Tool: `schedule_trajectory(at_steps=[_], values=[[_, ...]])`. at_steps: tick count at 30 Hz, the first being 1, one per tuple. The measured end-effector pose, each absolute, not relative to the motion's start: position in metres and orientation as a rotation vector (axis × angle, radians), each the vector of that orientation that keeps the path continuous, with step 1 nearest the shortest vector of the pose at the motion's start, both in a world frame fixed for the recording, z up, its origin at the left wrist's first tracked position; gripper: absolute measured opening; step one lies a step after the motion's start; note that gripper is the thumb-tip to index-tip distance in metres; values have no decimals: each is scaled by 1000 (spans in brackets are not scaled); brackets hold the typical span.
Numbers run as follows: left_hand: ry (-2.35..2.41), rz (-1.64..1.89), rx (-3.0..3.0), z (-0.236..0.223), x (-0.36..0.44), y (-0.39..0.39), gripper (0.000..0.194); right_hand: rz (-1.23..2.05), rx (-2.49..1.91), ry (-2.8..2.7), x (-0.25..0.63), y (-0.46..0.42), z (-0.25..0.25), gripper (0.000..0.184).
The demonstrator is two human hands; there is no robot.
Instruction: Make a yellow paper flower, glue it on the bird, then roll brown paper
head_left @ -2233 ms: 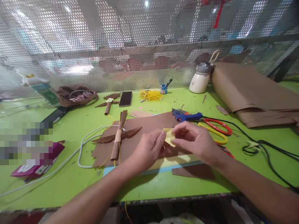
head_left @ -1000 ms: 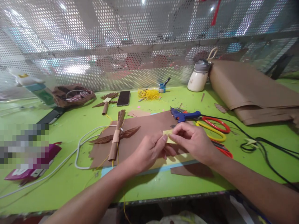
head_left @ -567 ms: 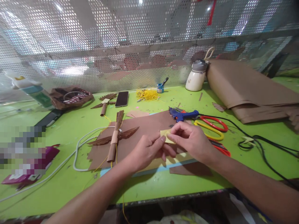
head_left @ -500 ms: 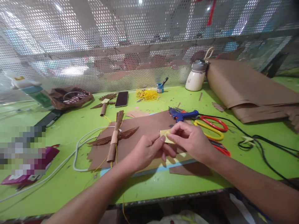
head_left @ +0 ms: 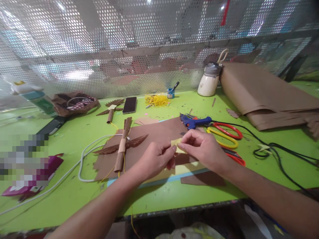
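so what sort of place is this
Probably a craft workspace: a blue glue gun, a brown paper figure with pleated wings and large folded brown paper lie on the green table.

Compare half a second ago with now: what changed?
The bare left hand has drawn its lower fingers leftward from beneath the small pale-yellow paper piece. Nothing was taken or released; the bare right hand still pinches the paper. The blue plastic glue gun stayed put.
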State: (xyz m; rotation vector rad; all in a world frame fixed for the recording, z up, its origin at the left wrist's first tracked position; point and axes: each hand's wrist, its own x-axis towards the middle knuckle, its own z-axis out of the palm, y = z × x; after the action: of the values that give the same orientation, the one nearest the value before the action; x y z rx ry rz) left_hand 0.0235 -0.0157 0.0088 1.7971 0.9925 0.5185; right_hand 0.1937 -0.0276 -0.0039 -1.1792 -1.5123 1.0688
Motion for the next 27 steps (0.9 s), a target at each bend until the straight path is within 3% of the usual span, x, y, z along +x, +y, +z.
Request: schedule_trajectory(at_steps=[5,11,27], values=[[1037,558,1844,8,24,-16,43,1138,-1123,-1402,194,-27,-3,28],[1146,805,1905,3,28,-18,37,1480,-984,-1358,191,-33,-1,30],[1300,865,2100,-5,30,-22,37,1583,-971,-1203,188,-30,-9,29]])
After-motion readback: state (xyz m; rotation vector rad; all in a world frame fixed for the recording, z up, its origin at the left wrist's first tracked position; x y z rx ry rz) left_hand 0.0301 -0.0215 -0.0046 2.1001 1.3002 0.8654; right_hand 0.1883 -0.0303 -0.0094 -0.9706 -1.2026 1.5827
